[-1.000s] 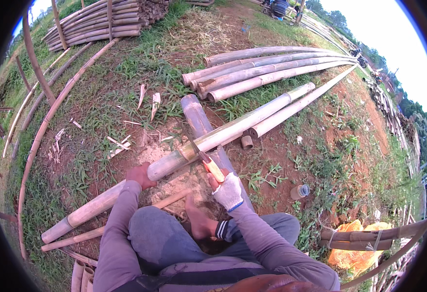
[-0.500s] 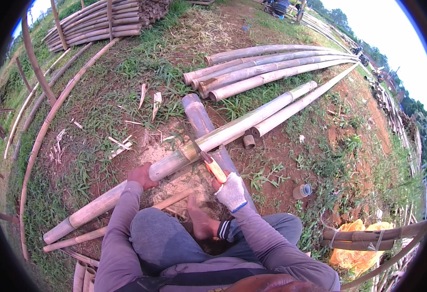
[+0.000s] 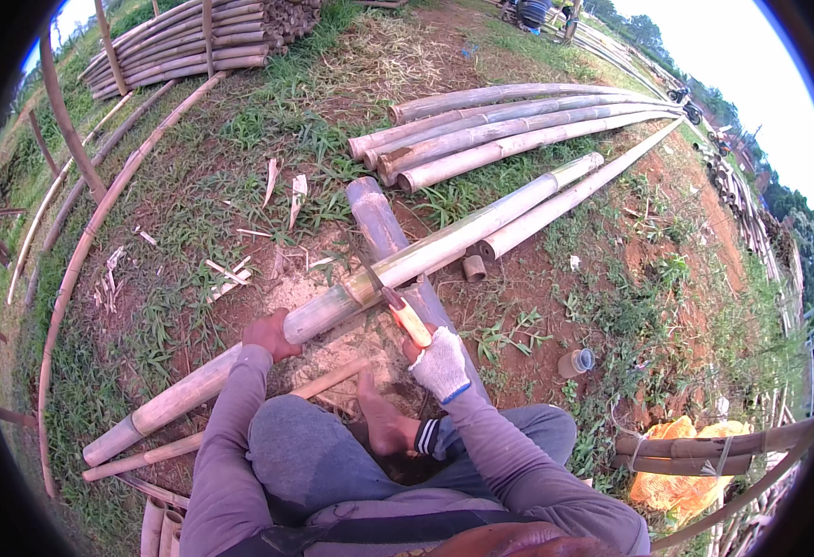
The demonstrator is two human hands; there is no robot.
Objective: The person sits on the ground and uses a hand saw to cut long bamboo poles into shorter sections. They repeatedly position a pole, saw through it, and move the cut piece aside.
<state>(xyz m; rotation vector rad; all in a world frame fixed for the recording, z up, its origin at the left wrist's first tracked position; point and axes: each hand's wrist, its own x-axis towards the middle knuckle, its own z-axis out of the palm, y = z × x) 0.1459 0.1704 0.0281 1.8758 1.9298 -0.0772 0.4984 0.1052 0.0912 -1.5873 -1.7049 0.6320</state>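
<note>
I sit on the ground with a long bamboo pole (image 3: 444, 241) lying across a thick log (image 3: 376, 218) in front of me. My left hand (image 3: 268, 334) presses down on the pole near my knee. In a white glove, my right hand (image 3: 439, 362) grips the yellow wooden handle of a knife (image 3: 398, 308), and the blade rests against the pole where it crosses the log. My bare foot (image 3: 384, 422) sits just below the pole.
Several cut bamboo poles (image 3: 509, 121) lie ahead on grass and red earth, with a bigger stack (image 3: 193, 42) far left. Chips litter the grass. A short bamboo stub (image 3: 474, 267), a small jar (image 3: 576, 362) and an orange bag (image 3: 676, 473) are to my right.
The pole and both hands have stayed in nearly the same place. The knife blade has shifted slightly along the pole at the log.
</note>
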